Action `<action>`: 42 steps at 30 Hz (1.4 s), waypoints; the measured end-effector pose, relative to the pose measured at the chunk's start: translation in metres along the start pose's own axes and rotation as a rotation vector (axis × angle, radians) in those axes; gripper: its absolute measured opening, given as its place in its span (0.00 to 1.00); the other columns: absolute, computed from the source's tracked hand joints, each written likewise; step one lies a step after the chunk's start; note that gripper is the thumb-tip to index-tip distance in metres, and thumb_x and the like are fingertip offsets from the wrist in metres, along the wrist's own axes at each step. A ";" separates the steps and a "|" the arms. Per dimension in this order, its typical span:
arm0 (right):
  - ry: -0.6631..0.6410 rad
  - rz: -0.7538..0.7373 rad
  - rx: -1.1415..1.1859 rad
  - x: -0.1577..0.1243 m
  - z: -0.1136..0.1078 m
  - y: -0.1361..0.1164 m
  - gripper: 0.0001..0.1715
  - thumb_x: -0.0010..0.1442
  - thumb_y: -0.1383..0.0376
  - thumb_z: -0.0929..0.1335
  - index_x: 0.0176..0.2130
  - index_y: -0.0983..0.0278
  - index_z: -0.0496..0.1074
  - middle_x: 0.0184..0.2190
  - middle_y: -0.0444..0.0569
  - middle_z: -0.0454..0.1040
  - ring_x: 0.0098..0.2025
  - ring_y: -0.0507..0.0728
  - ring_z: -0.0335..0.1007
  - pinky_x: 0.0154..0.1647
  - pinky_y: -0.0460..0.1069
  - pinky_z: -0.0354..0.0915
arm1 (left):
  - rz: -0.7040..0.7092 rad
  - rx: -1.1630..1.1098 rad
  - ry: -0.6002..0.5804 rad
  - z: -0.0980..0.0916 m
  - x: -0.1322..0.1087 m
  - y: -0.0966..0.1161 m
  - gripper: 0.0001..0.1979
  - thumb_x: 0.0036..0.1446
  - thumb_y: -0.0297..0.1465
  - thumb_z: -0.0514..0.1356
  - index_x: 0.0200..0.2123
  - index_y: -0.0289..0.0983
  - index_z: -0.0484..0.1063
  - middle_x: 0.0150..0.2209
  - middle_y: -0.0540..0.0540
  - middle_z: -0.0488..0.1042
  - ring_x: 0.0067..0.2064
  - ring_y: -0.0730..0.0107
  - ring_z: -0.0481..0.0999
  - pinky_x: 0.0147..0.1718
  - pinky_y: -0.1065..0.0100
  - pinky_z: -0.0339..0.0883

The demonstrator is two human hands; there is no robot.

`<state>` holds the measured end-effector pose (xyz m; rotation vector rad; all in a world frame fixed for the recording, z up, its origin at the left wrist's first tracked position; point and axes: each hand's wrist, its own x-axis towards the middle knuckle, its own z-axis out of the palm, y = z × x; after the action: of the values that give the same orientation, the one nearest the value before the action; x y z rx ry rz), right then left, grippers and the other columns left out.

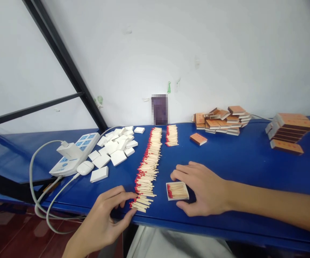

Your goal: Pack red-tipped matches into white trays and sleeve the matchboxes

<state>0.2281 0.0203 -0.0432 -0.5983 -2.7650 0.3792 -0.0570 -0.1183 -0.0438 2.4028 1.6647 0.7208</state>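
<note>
A long row of red-tipped matches (148, 165) runs down the blue table (238, 161) toward me. My left hand (109, 215) is at the row's near end, thumb and fingers pinching a few matches there. A white inner tray (177, 190) filled with matches lies just right of the row. My right hand (203, 190) cups it, thumb at its near edge and fingers stretched above its far edge. A shorter bundle of matches (172, 135) lies farther back.
Several empty white trays (114, 148) are heaped at the left beside a white power strip (75, 153) with cables. Orange matchbox sleeves are piled at the back (222, 120) and far right (289, 132); one lies alone (198, 138). A wall stands behind.
</note>
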 end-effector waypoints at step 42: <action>0.099 -0.502 -0.231 0.022 0.005 -0.025 0.16 0.67 0.60 0.62 0.47 0.65 0.73 0.48 0.53 0.73 0.47 0.61 0.62 0.45 0.57 0.53 | 0.027 0.095 0.009 0.002 -0.005 0.000 0.11 0.65 0.36 0.60 0.50 0.46 0.74 0.25 0.55 0.73 0.37 0.66 0.80 0.54 0.58 0.71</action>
<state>0.1984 0.0067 -0.0355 0.0432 -2.7509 -0.0808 -0.0573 -0.1222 -0.0474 2.4945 1.7103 0.6712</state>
